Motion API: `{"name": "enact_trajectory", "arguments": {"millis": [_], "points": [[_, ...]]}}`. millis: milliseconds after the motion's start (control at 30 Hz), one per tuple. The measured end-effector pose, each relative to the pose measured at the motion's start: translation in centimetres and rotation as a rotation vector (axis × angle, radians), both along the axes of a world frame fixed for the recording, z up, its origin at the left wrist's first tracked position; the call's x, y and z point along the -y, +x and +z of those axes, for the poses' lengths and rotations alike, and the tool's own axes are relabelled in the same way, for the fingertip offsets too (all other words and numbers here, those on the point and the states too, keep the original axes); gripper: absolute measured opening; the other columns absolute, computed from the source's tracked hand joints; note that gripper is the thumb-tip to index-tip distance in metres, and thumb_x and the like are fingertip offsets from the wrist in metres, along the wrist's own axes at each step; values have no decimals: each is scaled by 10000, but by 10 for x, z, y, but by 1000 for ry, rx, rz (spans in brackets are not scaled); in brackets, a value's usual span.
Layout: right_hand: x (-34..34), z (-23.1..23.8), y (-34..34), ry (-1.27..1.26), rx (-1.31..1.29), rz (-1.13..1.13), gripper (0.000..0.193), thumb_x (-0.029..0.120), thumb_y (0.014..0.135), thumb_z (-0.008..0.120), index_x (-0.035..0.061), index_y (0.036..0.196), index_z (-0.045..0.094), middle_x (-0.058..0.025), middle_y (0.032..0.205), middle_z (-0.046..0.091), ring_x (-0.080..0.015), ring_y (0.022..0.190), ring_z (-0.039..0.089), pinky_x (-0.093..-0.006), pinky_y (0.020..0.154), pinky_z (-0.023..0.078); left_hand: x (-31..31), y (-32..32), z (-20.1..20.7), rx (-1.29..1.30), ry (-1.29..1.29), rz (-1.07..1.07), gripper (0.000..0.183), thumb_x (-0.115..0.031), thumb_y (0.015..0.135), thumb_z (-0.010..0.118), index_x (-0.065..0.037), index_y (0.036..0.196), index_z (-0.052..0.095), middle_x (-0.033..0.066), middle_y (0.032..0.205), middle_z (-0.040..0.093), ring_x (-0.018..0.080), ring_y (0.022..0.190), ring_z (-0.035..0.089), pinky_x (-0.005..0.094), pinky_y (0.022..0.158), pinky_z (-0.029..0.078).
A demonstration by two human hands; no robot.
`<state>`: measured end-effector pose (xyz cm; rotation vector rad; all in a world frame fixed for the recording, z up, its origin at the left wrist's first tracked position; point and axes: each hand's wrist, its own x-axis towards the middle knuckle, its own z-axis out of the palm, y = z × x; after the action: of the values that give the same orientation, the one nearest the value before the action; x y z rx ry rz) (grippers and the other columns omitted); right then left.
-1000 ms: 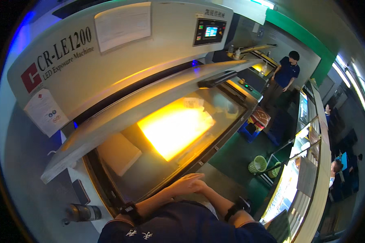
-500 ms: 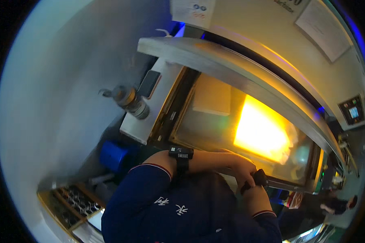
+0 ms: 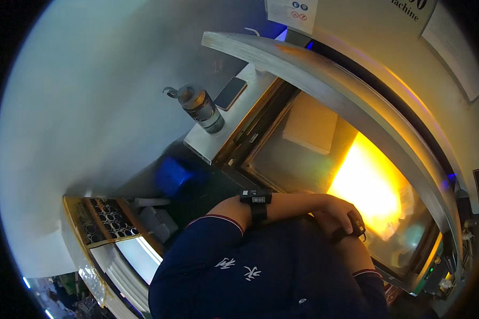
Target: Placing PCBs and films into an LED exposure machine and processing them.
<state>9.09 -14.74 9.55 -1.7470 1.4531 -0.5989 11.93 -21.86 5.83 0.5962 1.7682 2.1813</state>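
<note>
My arms are crossed in front of a machine with a brightly lit yellow panel (image 3: 364, 186). My left hand (image 3: 341, 211) rests on my right forearm, its fingers curled over a small black device (image 3: 360, 229) strapped there. Another black strapped device (image 3: 256, 197) sits on my left arm near the elbow. My right forearm passes under the left one. Only a small edge of what looks like my right hand (image 3: 303, 192) shows above the left forearm, and its fingers are hidden.
A clear bottle with a dark lid (image 3: 205, 112) and a phone (image 3: 230, 93) lie on the white ledge (image 3: 210, 151) at the left. A curved metal bar (image 3: 324, 80) arches over the panel. A blue bin (image 3: 173, 175) and a rack (image 3: 109, 218) stand lower left.
The view has swung left, so the machine, bottle and phone sit further right and higher, and more of the rack shows. My arms stay crossed, the left hand still on the black device.
</note>
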Motion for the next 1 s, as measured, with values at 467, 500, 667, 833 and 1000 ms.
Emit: {"name": "enact_trajectory", "arguments": {"millis": [467,500,667,833,1000], "points": [[0,-11,-13,-2,65,15,380,310,925,588,42,1192,624,-148,1087,690,-286,982,658,-435,855,497,10,-14,-27,491,301,23,504,-495,1000,451,-53,1014,694,56,1012,682,169,992,593,332,936,441],[0,-11,-13,-2,66,12,379,309,925,588,43,1192,624,-148,1087,690,-285,982,658,-434,855,497,12,-14,-31,479,129,65,519,-517,998,445,-55,1048,678,54,1043,666,171,1015,580,338,955,433],[1,-10,-12,1,62,-9,372,304,926,586,47,1192,624,-145,1085,691,-281,982,658,-433,855,497,8,-15,-41,458,45,2,568,-569,980,454,-52,1126,637,60,1123,617,189,1096,534,369,1021,393],[0,-9,-12,8,50,-18,365,299,927,585,50,1192,625,-143,1083,692,-278,983,657,-432,856,496,8,-14,-36,382,92,-49,638,-600,982,413,-35,1202,614,79,1205,612,204,1169,511,385,1067,344],[3,-6,-11,17,41,-3,358,293,928,583,54,1192,625,-141,1082,693,-274,984,657,-431,856,496,12,-15,-37,259,319,-268,741,-624,998,293,-35,1401,491,95,1428,512,202,1309,431,382,1124,254]]}}
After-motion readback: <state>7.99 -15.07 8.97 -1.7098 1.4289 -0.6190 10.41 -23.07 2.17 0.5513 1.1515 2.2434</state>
